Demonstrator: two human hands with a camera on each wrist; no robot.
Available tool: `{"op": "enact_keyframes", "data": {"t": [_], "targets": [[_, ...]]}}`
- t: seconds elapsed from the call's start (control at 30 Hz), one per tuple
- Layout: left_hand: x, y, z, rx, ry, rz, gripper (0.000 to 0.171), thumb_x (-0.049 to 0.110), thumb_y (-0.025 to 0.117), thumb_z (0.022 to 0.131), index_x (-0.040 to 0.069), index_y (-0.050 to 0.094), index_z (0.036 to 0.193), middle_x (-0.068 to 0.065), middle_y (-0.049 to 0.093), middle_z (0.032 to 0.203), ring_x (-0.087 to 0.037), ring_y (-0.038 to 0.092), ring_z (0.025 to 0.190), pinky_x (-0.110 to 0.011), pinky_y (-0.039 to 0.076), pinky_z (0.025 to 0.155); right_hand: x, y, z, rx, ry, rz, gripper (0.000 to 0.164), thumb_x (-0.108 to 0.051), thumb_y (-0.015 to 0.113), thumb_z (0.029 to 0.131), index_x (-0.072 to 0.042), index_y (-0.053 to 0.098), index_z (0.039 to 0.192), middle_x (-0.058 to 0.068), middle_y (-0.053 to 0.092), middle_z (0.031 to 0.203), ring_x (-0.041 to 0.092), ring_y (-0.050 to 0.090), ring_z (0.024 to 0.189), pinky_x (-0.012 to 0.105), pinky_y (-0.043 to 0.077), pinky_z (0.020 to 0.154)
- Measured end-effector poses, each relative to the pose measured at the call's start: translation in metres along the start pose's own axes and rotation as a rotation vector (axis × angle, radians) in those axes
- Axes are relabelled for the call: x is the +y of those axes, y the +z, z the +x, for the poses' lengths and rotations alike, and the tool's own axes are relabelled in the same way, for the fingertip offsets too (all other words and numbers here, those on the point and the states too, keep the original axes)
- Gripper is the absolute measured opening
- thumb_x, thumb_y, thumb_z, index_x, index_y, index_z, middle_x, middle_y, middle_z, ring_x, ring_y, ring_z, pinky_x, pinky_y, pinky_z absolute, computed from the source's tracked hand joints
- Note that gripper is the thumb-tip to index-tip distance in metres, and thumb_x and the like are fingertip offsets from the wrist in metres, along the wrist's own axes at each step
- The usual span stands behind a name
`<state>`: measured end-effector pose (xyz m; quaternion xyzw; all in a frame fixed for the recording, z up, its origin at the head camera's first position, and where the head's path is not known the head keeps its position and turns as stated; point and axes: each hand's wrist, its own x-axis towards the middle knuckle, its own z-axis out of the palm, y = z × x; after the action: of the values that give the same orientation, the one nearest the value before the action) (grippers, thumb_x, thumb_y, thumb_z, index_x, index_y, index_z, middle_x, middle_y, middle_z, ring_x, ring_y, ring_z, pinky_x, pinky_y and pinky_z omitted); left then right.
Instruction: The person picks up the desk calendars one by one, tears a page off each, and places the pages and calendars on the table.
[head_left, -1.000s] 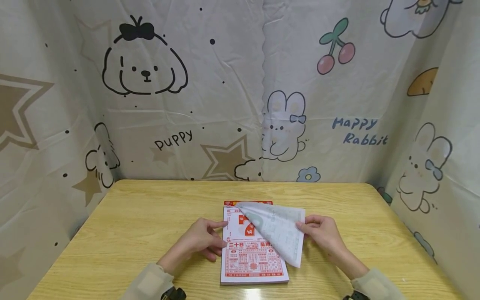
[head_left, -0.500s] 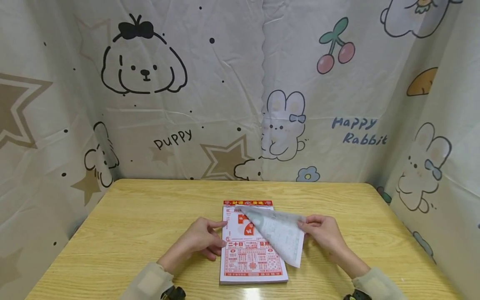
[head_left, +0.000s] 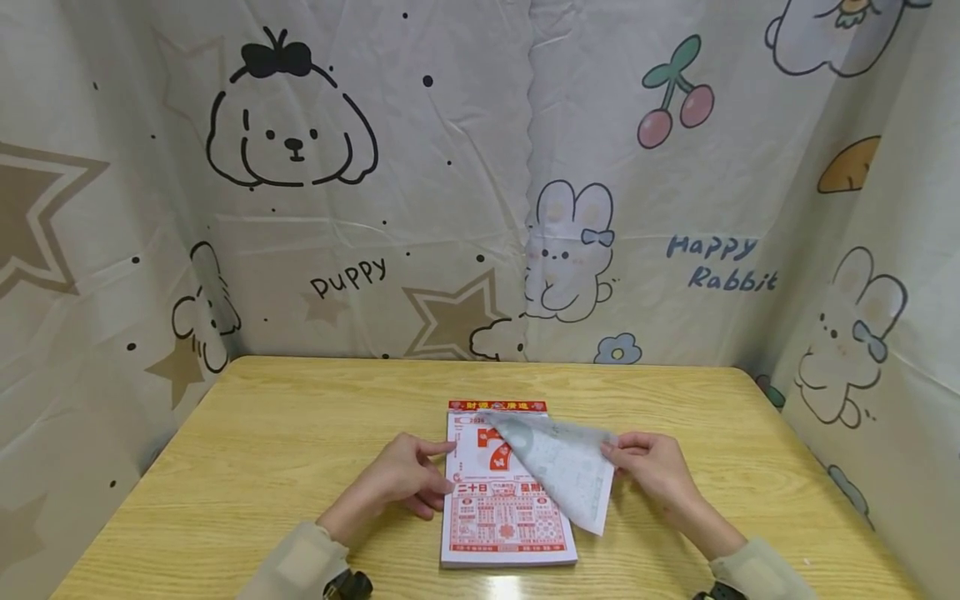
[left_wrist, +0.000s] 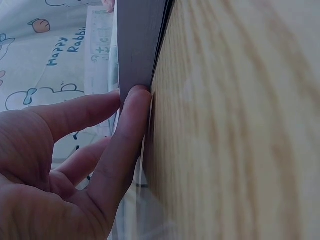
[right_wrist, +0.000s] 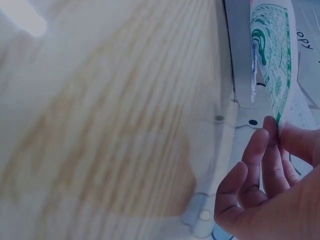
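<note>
Fingers (right_wrist: pixel 273 170) of right hand (head_left: pixel 660 467), closed in a pinch on free edge of 1 lifted calendar sheet (head_left: pixel 566 471), right of lower centre. Sheet: probably light, limp, easily torn; best held near edge. Calendar pad (head_left: pixel 506 525), lower centre, flat on worktop (head_left: pixel 262 442): likely heavier, stiffer. Fingers of left hand (head_left: pixel 401 475): parted, touching pad's left side, gripping nothing.

The calendar (head_left: pixel 506 518) shows "7", the cloth (head_left: pixel 465 200) "Puppy" and "Happy Rabbit".

Calendar pad (head_left: pixel 504 525) on table (head_left: pixel 315 408), page (head_left: pixel 572 475) over its right side, hands (head_left: pixel 405 473) (head_left: pixel 656 468) left and right, curtain (head_left: pixel 457 217) behind
</note>
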<state>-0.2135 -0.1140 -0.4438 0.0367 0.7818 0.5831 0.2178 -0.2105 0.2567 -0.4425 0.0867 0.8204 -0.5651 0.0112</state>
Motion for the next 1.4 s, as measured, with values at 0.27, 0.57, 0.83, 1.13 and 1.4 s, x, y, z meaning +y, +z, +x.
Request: {"op": "enact_keyframes", "data": {"t": [0.27, 0.57, 0.83, 1.13, 1.4], "targets": [[0.000, 0.000, 0.001, 0.001, 0.000, 0.004, 0.068, -0.002, 0.084, 0.084, -0.001, 0.059, 0.148, -0.015, 0.071, 0.081, -0.021, 0.072, 0.062, -0.039, 0.067, 0.057, -0.001, -0.003, 0.000, 0.012, -0.001, -0.046, 0.028, -0.012, 0.079, 0.096, 0.012, 0.070, 0.108, 0.012, 0.077, 0.090, 0.016, 0.070, 0.076, 0.027, 0.062, 0.064], [-0.001, 0.002, 0.002, 0.005, 0.001, 0.004, 0.068, -0.004, 0.084, 0.084, -0.001, 0.059, 0.147, -0.016, 0.072, 0.080, -0.021, 0.072, 0.060, -0.039, 0.067, 0.057, 0.001, -0.006, -0.001, 0.020, -0.007, -0.054, 0.026, -0.013, 0.080, 0.095, 0.009, 0.071, 0.105, 0.010, 0.077, 0.086, 0.017, 0.070, 0.075, 0.025, 0.060, 0.063], [0.000, 0.002, 0.001, 0.007, -0.002, 0.008, 0.069, -0.004, 0.084, 0.083, -0.002, 0.059, 0.147, -0.016, 0.072, 0.080, -0.021, 0.072, 0.060, -0.038, 0.066, 0.056, 0.005, -0.015, -0.004, 0.025, -0.002, -0.052, 0.029, -0.014, 0.080, 0.095, 0.010, 0.070, 0.107, 0.011, 0.078, 0.091, 0.015, 0.070, 0.077, 0.025, 0.062, 0.065], [0.000, 0.000, 0.001, 0.014, -0.003, 0.012, 0.068, -0.003, 0.084, 0.083, -0.001, 0.060, 0.146, -0.016, 0.071, 0.081, -0.020, 0.072, 0.060, -0.038, 0.066, 0.056, 0.006, -0.018, -0.004, 0.029, -0.006, -0.030, 0.031, -0.013, 0.079, 0.095, 0.013, 0.068, 0.109, 0.012, 0.078, 0.093, 0.014, 0.071, 0.077, 0.027, 0.064, 0.068], [0.001, 0.000, 0.000, 0.003, 0.003, 0.003, 0.068, -0.005, 0.084, 0.083, -0.002, 0.059, 0.147, -0.016, 0.072, 0.080, -0.021, 0.072, 0.060, -0.039, 0.067, 0.057, 0.008, -0.023, -0.005, 0.041, 0.013, -0.051, 0.034, -0.016, 0.080, 0.095, 0.012, 0.068, 0.112, 0.011, 0.078, 0.093, 0.016, 0.070, 0.076, 0.025, 0.062, 0.066]]}}
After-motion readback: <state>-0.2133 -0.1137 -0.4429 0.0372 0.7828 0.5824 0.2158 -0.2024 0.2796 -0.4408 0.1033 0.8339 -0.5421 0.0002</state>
